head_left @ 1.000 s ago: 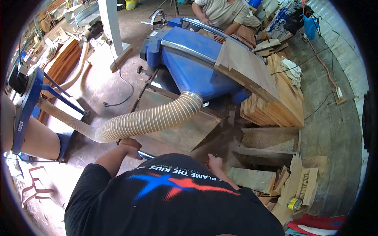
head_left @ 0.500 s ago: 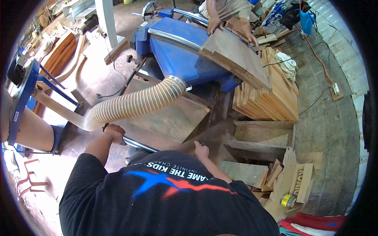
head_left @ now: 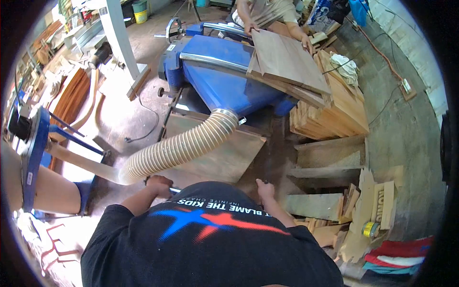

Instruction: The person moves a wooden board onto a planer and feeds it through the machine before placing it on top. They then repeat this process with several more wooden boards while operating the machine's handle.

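Observation:
My left hand (head_left: 158,185) is closed around the end of a shiny metal bar (head_left: 175,190) in front of my belly, just below the ribbed hose (head_left: 184,146). To the right, my right hand (head_left: 265,189) is closed with the thumb side up; what it holds, if anything, is too small to make out. The hose joins the hood of a blue machine (head_left: 224,71). Across the machine's right side, a co-worker's hands (head_left: 277,34) hold a wide wooden board (head_left: 291,60), which lies askew over another board (head_left: 287,88).
Stacked boards (head_left: 330,115) stand right of the machine, with a white cloth (head_left: 344,69) on top. Nearer are a wooden box (head_left: 330,153), offcuts (head_left: 351,201) and a yellow-labelled tin (head_left: 370,229). A blue-framed dust collector (head_left: 36,158) stands left. A cable (head_left: 153,126) crosses the floor.
My view has tipped up slightly, so both hands sit lower and further right. The co-worker's upper board has turned and shifted against the one beneath. My hands keep about the same pose.

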Available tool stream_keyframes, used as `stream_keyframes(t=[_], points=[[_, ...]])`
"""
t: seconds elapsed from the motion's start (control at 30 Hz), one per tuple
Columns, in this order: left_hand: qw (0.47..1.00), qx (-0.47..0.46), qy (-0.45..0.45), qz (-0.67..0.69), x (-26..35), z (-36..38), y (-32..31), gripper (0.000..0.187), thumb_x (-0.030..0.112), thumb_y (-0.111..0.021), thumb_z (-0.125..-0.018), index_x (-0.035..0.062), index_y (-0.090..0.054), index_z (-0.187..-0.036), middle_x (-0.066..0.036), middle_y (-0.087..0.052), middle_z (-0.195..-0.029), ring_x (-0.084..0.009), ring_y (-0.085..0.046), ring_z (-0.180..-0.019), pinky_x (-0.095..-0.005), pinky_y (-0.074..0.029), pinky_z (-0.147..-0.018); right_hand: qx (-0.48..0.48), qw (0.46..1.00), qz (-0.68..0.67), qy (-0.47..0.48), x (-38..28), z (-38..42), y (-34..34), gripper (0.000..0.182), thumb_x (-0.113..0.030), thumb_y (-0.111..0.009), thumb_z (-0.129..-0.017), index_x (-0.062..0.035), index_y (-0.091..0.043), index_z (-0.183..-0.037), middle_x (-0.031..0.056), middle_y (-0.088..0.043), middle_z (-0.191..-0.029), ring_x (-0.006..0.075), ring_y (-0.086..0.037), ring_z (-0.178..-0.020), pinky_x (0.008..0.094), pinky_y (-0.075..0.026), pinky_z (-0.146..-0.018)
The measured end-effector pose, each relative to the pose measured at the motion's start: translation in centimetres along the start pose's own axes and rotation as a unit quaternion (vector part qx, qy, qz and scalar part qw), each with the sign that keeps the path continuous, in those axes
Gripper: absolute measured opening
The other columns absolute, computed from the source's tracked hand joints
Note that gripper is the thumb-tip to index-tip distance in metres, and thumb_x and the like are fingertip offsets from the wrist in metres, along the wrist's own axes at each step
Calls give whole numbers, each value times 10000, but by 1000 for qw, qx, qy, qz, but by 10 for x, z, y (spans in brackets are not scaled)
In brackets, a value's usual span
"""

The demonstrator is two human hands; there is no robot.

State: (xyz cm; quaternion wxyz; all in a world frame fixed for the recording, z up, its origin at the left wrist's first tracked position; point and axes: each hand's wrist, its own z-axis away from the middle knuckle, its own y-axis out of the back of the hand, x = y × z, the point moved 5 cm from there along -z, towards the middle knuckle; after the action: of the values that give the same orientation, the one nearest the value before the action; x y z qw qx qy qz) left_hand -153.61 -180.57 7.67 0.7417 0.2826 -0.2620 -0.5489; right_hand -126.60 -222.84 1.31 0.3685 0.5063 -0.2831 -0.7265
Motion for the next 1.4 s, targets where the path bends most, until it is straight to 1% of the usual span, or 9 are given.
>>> stream_keyframes(t=[0.1, 0.2, 0.5, 1.0, 1.1, 1.17, 1.23, 1.3, 1.4], points=[[998, -21, -19, 58, -19, -25, -27, 526, 496, -662, -802, 206, -685, -1241, -121, -691, -1237, -325, -636, -1183, -451, -505, -978, 17, 998, 55, 5, -14, 8, 9, 563, -476, -709, -844, 78, -728, -938, 282, -719, -948, 431, -696, -967, 489, -518, -853], [994, -29, -61, 84, -29, -28, -29, 519, 495, -640, -819, 203, -678, -1246, -125, -690, -1240, -326, -635, -1187, -454, -501, -981, 23, 999, 24, 5, -28, 20, 16, 580, -493, -705, -845, 77, -730, -955, 311, -703, -984, 449, -680, -1006, 505, -513, -881], [986, -57, -125, 94, -37, -32, -25, 499, 494, -574, -871, 193, -657, -1260, -137, -685, -1247, -328, -631, -1200, -463, -491, -987, 46, 986, 159, -37, -42, 27, 20, 631, -537, -692, -840, 68, -738, -1016, 315, -698, -1027, 450, -668, -1041, 490, -505, -941], [990, -56, -113, 67, -18, -14, -7, 481, 492, -464, -957, 176, -622, -1284, -157, -678, -1259, -332, -624, -1221, -479, -473, -997, 24, 998, 55, -37, -33, 22, 16, 610, -488, -719, -826, 88, -715, -1026, 338, -685, -1031, 466, -654, -1061, 493, -511, -913], [990, -42, -118, 62, -21, -26, -20, 474, 491, -451, -967, 170, -618, -1273, -155, -683, -1249, -336, -626, -1218, -482, -475, -991, 70, 995, 70, -13, -22, 15, 13, 517, -479, -727, -825, 39, -731, -824, 277, -715, -887, 439, -698, -926, 496, -526, -831], [980, -74, -158, 98, -45, -83, -89, 479, 501, -458, -958, 166, -618, -1262, -153, -688, -1234, -343, -628, -1209, -484, -473, -990, 68, 995, 72, -20, -21, 15, 12, 518, -480, -727, -825, 38, -733, -829, 283, -713, -883, 441, -698, -924, 495, -527, -832], [978, -72, -164, 105, -45, -82, -90, 485, 510, -467, -947, 163, -619, -1251, -155, -691, -1223, -349, -627, -1205, -487, -470, -991, 62, 995, 70, -28, -20, 15, 11, 520, -483, -727, -824, 38, -736, -838, 287, -711, -887, 440, -698, -927, 495, -527, -835], [987, -37, -135, 83, -20, -16, -11, 492, 521, -477, -934, 162, -623, -1238, -161, -690, -1215, -354, -624, -1205, -491, -465, -994, 54, 996, 66, -37, -17, 13, 10, 524, -486, -727, -824, 38, -740, -851, 289, -712, -899, 439, -697, -937, 493, -526, -841], [989, -20, -125, 82, -18, -7, -1, 493, 524, -485, -922, 156, -631, -1215, -173, -686, -1214, -364, -620, -1207, -497, -458, -999, 36, 996, 52, -58, -17, 12, 8, 622, -512, -724, -813, 93, -725, -958, 324, -701, -981, 463, -677, -1018, 489, -521, -880]])
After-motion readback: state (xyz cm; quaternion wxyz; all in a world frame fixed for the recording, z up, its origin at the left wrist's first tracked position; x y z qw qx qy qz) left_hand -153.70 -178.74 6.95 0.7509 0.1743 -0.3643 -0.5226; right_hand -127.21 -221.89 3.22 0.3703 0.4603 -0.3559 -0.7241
